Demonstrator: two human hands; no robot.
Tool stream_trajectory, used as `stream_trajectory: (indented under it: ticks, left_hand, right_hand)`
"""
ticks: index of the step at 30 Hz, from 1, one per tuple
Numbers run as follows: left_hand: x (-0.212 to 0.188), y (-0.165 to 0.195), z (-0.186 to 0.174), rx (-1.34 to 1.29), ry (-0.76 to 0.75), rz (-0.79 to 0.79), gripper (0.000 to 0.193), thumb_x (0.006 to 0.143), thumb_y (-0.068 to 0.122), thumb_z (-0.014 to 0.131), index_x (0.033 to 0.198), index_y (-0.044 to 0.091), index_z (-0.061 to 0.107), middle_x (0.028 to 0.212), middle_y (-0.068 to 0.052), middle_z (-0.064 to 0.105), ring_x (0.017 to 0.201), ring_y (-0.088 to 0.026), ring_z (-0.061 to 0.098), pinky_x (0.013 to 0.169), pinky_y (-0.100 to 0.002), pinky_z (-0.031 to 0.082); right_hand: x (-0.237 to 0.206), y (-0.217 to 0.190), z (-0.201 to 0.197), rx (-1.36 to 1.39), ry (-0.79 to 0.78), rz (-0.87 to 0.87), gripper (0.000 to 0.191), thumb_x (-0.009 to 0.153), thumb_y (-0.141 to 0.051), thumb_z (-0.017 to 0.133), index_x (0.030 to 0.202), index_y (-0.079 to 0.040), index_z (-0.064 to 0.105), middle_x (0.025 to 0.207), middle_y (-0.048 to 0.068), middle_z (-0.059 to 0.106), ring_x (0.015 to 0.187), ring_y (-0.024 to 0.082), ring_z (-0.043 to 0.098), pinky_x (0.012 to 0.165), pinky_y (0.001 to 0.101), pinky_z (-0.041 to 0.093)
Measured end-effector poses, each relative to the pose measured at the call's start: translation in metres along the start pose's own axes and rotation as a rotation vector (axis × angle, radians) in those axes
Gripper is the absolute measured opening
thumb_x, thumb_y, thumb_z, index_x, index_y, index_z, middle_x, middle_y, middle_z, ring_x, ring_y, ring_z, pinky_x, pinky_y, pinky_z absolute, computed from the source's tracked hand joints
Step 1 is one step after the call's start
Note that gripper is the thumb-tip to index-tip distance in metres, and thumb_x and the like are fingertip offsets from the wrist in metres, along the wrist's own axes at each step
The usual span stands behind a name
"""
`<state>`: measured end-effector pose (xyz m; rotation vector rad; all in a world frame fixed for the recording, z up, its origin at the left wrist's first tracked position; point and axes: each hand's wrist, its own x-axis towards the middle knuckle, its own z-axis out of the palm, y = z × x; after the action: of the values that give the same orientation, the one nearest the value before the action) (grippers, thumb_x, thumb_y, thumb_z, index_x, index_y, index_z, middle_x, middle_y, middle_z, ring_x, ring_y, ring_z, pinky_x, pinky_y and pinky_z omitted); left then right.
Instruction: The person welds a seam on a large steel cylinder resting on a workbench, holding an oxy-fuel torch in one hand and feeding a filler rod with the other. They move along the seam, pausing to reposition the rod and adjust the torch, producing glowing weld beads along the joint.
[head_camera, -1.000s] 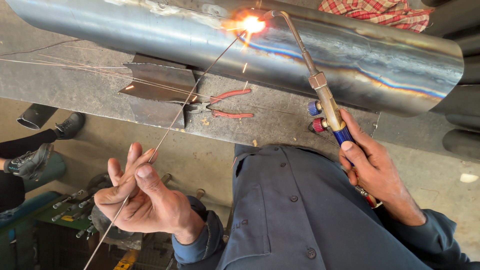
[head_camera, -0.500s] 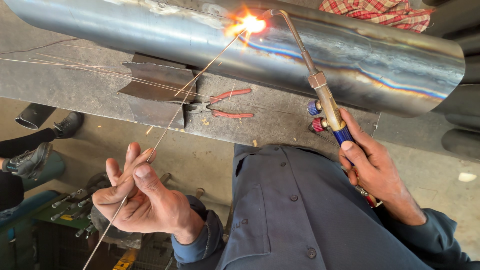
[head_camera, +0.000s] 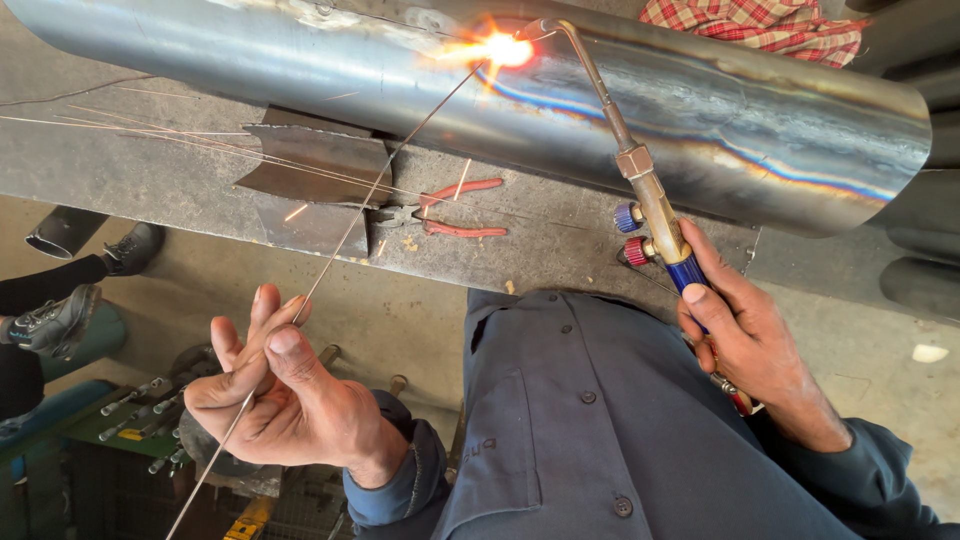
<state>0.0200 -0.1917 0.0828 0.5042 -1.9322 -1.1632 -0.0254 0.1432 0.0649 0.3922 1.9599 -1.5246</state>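
Right hand (head_camera: 745, 345) gripping brass torch (head_camera: 655, 205), flame on grey steel pipe (head_camera: 300, 70) far ahead, left hand (head_camera: 275, 395) pinching thin filler rod (head_camera: 350, 225) reaching flame, red pliers (head_camera: 445, 210) on tabletop (head_camera: 130, 190) between, open floor below tabletop edge.

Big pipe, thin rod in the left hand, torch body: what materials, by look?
Pipe: bare sheet steel by the look, dull grey with rainbow heat tint along the seam. Rod: thin bare metal wire, alloy unclear, pinched in the left hand. Torch in the right hand: brass-coloured body and nut, steel-grey bent neck, glossy blue handle, possibly plastic or anodised.
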Motion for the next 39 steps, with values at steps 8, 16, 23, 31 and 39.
stream_trajectory:
  ticks: [8, 16, 23, 31, 39]
  left_hand:
    - [0.003, 0.01, 0.005, 0.055, 0.013, -0.041, 0.03, 0.111, 0.029, 0.07, 0.101, 0.006, 0.054, 0.093, -0.009, 0.071, 0.109, -0.021, 0.075, 0.13, -0.044, 0.025]
    - [0.002, 0.006, 0.012, -0.098, 0.004, -0.037, 0.03, 0.112, 0.011, 0.068, 0.105, 0.01, 0.039, 0.099, -0.018, 0.078, 0.116, -0.022, 0.073, 0.128, -0.043, 0.022]
    - [0.001, 0.001, 0.017, -0.064, -0.017, -0.035, 0.025, 0.104, 0.004, 0.067, 0.097, 0.008, 0.043, 0.1, -0.015, 0.079, 0.125, -0.029, 0.072, 0.133, -0.051, 0.02]
    - [-0.005, -0.007, 0.023, -0.152, -0.033, -0.013, 0.02, 0.103, 0.004, 0.065, 0.102, 0.008, 0.046, 0.103, -0.014, 0.08, 0.128, -0.029, 0.069, 0.129, -0.053, 0.026]
    - [-0.01, -0.014, 0.017, -0.333, -0.114, -0.069, 0.014, 0.105, 0.002, 0.06, 0.105, 0.005, 0.047, 0.111, -0.019, 0.076, 0.139, -0.032, 0.057, 0.118, -0.047, 0.044]
  right_hand:
    - [0.0, 0.002, 0.0, 0.004, 0.002, -0.002, 0.065, 0.101, -0.017, 0.045, 0.164, -0.022, 0.032, 0.066, 0.004, 0.049, 0.045, 0.008, 0.042, 0.041, 0.0242, 0.04]
    - [0.006, 0.037, -0.017, 0.132, 0.035, 0.038, 0.07, 0.1, -0.018, 0.043, 0.168, -0.023, 0.028, 0.073, 0.006, 0.053, 0.044, 0.012, 0.043, 0.04, 0.0262, 0.038]
    - [0.021, 0.092, -0.041, 0.293, 0.013, -0.205, 0.068, 0.108, -0.018, 0.047, 0.173, -0.016, 0.026, 0.077, 0.013, 0.052, 0.049, 0.014, 0.047, 0.044, 0.0275, 0.04]
    - [0.056, 0.134, -0.063, 0.265, 0.016, -0.326, 0.075, 0.107, -0.024, 0.047, 0.175, -0.014, 0.018, 0.063, 0.016, 0.049, 0.047, 0.017, 0.046, 0.043, 0.0287, 0.039]
    - [0.073, 0.14, -0.076, 0.35, -0.179, -0.376, 0.076, 0.106, -0.025, 0.048, 0.171, -0.016, 0.01, 0.064, 0.014, 0.044, 0.048, 0.017, 0.043, 0.04, 0.0301, 0.039]
